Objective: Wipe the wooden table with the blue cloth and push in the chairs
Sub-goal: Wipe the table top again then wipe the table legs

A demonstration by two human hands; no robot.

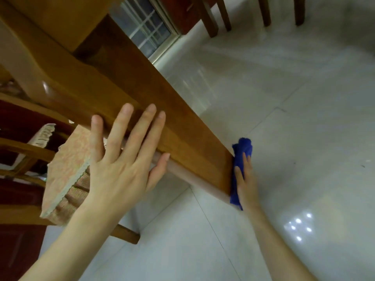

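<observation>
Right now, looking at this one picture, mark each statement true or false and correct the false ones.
1. The right hand presses the blue cloth against the wooden table. True.
2. The left hand grips the cloth. False: it lies flat on the table's wood, fingers straight, holding nothing.
3. The floor is dark carpet. False: it is pale, glossy tile.
4. A patterned cushion shows beside the left hand. True.
</observation>
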